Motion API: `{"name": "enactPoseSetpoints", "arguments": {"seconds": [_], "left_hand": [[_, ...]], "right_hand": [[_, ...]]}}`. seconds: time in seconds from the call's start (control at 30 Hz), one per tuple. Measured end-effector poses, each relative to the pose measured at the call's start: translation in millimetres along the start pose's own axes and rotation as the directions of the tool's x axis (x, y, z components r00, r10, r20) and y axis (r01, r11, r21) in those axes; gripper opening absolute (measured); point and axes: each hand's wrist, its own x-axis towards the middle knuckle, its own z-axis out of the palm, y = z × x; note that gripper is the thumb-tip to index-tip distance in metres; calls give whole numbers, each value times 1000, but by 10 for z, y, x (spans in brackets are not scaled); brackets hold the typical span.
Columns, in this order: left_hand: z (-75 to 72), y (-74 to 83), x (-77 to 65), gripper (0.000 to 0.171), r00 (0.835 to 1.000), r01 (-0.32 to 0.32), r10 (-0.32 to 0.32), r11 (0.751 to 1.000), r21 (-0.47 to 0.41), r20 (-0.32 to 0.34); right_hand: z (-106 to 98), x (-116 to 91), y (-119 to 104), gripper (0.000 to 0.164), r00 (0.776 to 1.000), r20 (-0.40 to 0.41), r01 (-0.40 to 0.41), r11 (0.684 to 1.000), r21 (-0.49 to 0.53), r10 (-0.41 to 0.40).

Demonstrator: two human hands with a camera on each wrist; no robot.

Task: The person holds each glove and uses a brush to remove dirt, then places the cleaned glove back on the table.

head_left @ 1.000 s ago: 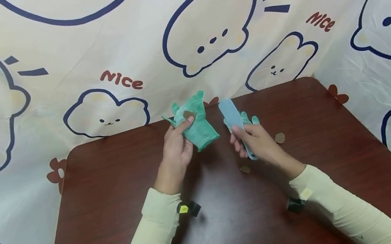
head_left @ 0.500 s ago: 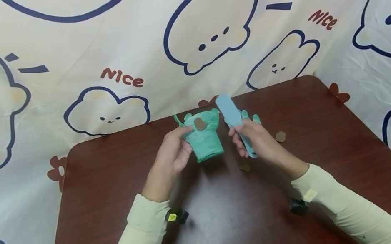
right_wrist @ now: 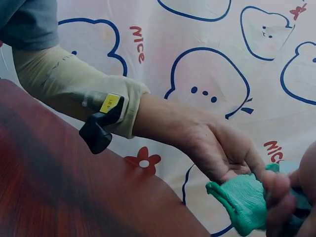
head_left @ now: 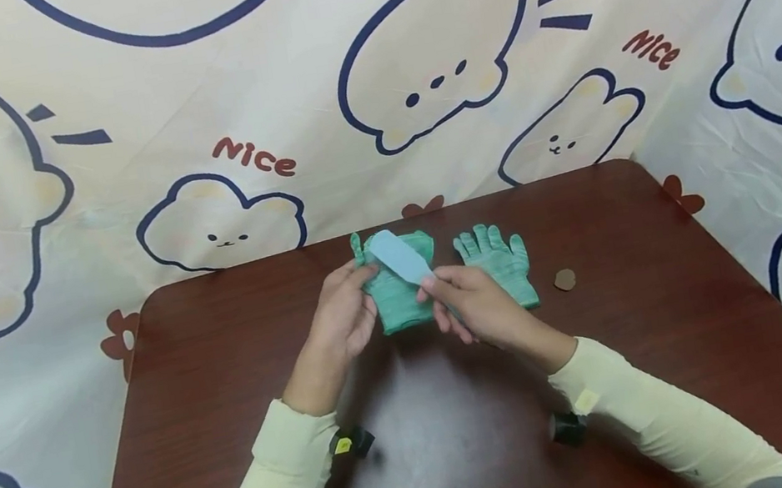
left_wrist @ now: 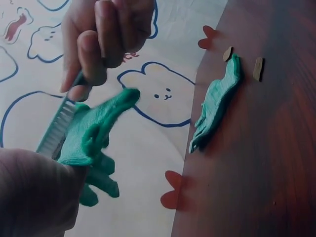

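My left hand [head_left: 340,310] pinches a green knitted glove [head_left: 399,297] by its edge, thumb on top, above the far part of the table. My right hand [head_left: 476,303] grips a light blue brush [head_left: 401,258] by its handle. The brush head lies across the glove and covers its middle. In the left wrist view, the bristles [left_wrist: 58,123] face the glove, whose fingers dangle below. The right wrist view shows the held glove [right_wrist: 244,197] between both hands. A second green glove [head_left: 508,264] lies flat on the table beside my right hand.
A small brown piece [head_left: 565,279] lies on the dark wooden table [head_left: 230,386] right of the second glove. The left wrist view shows another brown piece [left_wrist: 258,69] nearby. A cartoon-printed cloth [head_left: 243,64] hangs behind the table's far edge.
The held glove has come lower and turned more upright. My right hand has swung the brush left onto the glove, over the brown spot seen there earlier, and uncovered the second glove.
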Motion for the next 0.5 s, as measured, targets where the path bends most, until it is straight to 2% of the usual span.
{"name": "enactPoseSetpoints", "arguments": {"seconds": [0.17,0.3,0.5], "left_hand": [[-32,-12,-11,42,1000,-5,4,998,-68,-13],[-53,-33,-3,43,1000,1,-1,994,-108,-5],[-146,-29,4,41,999,7,-11,993,-122,-31]], "right_hand": [[-19,-4,33,33,999,-54,-11,1000,-15,10],[-60,-55,68,33,998,-59,-20,1000,-5,20],[-163,-166,107,32,997,-63,-42,998,42,44]]}}
